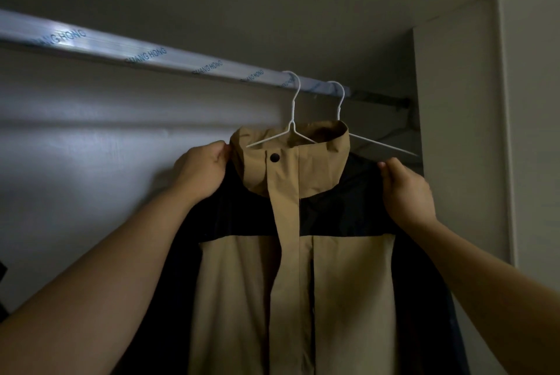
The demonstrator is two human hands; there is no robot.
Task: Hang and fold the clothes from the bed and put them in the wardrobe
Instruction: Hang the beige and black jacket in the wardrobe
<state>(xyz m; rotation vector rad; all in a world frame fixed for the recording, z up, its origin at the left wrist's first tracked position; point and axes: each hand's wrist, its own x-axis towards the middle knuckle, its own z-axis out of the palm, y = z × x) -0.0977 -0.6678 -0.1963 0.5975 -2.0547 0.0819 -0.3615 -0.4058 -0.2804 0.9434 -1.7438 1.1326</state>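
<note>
Inside the dim wardrobe, our tan-and-navy jacket [297,283] hangs from the film-wrapped rail [151,54] on a white wire hanger [292,101], with an empty hanger [378,144] just to its right. Our left hand [201,168] and right hand [406,189] each grip a shoulder. We judge this garment nearly done. The bed is out of view.

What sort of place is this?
Most likely the inside of a wardrobe: a hanging rail spans it, white wire hangers hook over the rail, and a tan and dark jacket hangs there.
</note>
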